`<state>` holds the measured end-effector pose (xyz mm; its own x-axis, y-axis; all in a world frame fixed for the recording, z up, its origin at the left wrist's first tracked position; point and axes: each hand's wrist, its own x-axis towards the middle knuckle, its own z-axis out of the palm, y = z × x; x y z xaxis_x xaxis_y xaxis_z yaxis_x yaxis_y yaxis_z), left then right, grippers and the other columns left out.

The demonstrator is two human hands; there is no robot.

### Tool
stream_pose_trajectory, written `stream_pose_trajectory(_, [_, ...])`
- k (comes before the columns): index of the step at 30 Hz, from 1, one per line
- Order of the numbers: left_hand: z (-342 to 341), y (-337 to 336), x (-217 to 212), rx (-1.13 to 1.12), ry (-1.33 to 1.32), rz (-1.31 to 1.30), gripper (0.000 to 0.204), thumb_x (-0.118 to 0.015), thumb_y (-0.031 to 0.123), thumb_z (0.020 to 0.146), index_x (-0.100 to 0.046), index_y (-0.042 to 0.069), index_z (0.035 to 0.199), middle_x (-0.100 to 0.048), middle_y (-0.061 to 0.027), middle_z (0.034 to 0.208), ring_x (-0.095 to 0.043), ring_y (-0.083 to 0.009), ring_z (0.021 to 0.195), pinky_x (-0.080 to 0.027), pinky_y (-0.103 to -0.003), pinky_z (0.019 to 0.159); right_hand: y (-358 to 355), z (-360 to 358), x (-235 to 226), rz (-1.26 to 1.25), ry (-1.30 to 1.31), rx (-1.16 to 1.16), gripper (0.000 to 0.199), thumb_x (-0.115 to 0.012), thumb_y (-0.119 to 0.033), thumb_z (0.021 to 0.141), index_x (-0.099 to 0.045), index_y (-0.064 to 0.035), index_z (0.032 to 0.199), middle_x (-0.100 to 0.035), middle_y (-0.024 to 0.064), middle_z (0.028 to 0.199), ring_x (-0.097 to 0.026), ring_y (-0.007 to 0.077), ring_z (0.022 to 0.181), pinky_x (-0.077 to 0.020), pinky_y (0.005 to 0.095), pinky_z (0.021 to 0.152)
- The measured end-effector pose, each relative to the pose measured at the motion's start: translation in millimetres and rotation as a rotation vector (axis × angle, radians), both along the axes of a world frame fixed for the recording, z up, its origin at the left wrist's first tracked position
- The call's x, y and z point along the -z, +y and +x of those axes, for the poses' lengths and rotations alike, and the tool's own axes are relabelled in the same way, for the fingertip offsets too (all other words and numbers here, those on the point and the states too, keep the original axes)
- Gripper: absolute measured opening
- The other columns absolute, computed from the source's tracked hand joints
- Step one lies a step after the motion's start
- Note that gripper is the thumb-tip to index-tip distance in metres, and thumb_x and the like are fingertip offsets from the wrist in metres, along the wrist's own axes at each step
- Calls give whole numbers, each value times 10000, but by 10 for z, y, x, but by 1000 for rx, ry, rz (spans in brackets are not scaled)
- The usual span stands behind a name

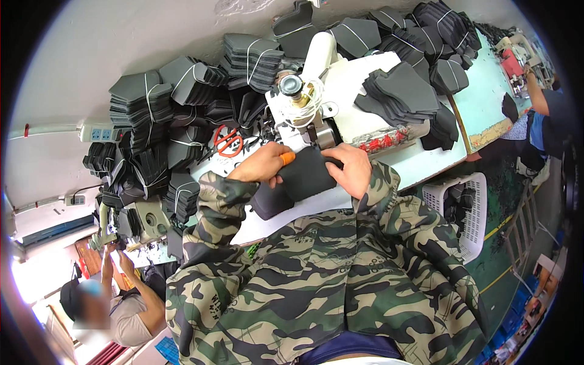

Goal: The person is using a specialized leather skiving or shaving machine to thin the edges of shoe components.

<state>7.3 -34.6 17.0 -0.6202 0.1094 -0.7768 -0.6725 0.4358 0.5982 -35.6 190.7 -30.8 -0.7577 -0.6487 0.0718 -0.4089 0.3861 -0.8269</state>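
Nearest the camera, two forearms in camouflage sleeves (316, 267) rise from the lower edge toward the sewing machine (316, 91), the landmark for all positions below. Just in front of the machine's needle end, a dark fabric piece (307, 173) lies on the white table (420, 164), partly draped over its front edge. The left hand (263, 163) rests on the left side of this piece, fingers curled and pressed onto the cloth, with an orange cap (287, 158) on one fingertip beside the machine. The right hand (351, 167) lies on the right side of the same piece, fingers bent and pressed down along its upper edge; whether either thumb pinches the cloth from beneath cannot be told. Left of the machine, red-handled scissors (229, 141) lie on the table among bundles of dark cut pieces (146, 100) tied with white string. On the machine's bed, to the right of its head, sits a loose stack of dark cut pieces (401, 91), and more tied bundles (444, 27) lie beyond it. Right of the machine and below table level stands a white plastic basket (480, 207). Far left of the machine, against the wall, a power strip (100, 132) is mounted. At lower left another person (115, 304) is at a second workstation.
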Motion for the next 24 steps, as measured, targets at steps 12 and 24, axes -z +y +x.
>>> stream_pose_trajectory(12, [-240, 261, 96, -149, 54, 8, 249, -434, 173, 956, -574, -27, 1010, -531, -34, 576, -481, -107, 398, -392, -235, 364, 1, -540, -361, 404, 216, -303, 199, -564, -97, 708, -668, -102, 877, -636, 133, 851, -614, 329, 806, -486, 427, 677])
stream_pose_trajectory(24, [246, 267, -31, -10, 164, 300, 369, -417, 312, 970, -513, -12, 1119, -608, -61, 806, -554, -147, 428, -418, -237, 386, 181, -231, -213, -121, -448, -274, 231, -644, -61, 709, -606, -33, 935, -640, 129, 819, -634, 232, 802, -487, 317, 753])
